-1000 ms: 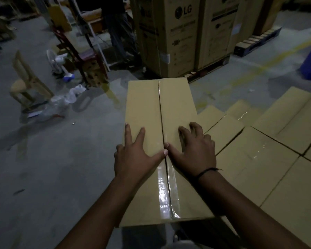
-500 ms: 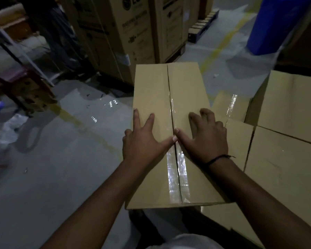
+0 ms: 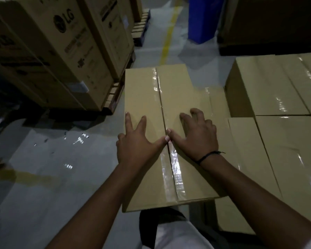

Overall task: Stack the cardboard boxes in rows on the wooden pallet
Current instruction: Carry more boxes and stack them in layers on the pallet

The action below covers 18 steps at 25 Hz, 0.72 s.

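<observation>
A long taped cardboard box [image 3: 147,97] lies in front of me, its top seam running away from me. My left hand [image 3: 138,142] presses flat on its top with fingers spread, left of the seam. My right hand [image 3: 196,133] rests on the top right of the seam, fingers bent at the knuckles, holding nothing. The thumbs meet at the seam. To the right, a lower row of taped boxes [image 3: 280,159] lies side by side, with a taller stacked box [image 3: 269,87] behind them. The wooden pallet under them is hidden.
Tall LG appliance cartons [image 3: 61,51] stand on a pallet [image 3: 115,97] at the upper left. A blue bin [image 3: 203,18] and a dark block [image 3: 269,26] stand at the back. A yellow floor line [image 3: 167,36] crosses the glossy grey floor [image 3: 43,177].
The view has swung to the right, bringing the stacked boxes closer and the LG cartons to the left. Both hands have stayed on the box top in the same pose.
</observation>
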Available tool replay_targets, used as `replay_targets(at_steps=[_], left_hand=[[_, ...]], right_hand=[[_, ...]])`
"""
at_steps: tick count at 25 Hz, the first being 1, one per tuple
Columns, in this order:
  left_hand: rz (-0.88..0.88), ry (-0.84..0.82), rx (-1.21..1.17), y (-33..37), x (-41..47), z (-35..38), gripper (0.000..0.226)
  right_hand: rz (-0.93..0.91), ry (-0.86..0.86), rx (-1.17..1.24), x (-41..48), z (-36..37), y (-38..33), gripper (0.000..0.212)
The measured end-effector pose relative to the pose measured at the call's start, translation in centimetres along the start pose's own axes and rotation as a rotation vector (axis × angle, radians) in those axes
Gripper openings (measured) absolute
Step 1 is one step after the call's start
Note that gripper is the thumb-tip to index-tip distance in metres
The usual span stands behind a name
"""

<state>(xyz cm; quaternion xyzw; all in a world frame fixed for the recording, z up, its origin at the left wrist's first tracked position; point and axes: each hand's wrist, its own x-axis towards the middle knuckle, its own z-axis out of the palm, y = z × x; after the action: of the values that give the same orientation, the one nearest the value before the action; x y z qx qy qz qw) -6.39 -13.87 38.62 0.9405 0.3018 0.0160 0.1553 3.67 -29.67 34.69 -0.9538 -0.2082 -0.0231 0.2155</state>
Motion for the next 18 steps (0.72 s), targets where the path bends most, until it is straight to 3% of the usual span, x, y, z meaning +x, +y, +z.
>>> replay_targets(at_steps=[12,18], left_hand=[[0.233,-0.182,-0.021,-5.0,26.8,-0.4,0.111],[0.326,-0.281,-0.041,-6.8,35.9,0.1,0.117]], right_hand=[[0.241,0.010,-0.037,20.3,8.4,-6.8,0.068],[0.332,0.017,-0.095,26.9,11.3,-8.7,0.070]])
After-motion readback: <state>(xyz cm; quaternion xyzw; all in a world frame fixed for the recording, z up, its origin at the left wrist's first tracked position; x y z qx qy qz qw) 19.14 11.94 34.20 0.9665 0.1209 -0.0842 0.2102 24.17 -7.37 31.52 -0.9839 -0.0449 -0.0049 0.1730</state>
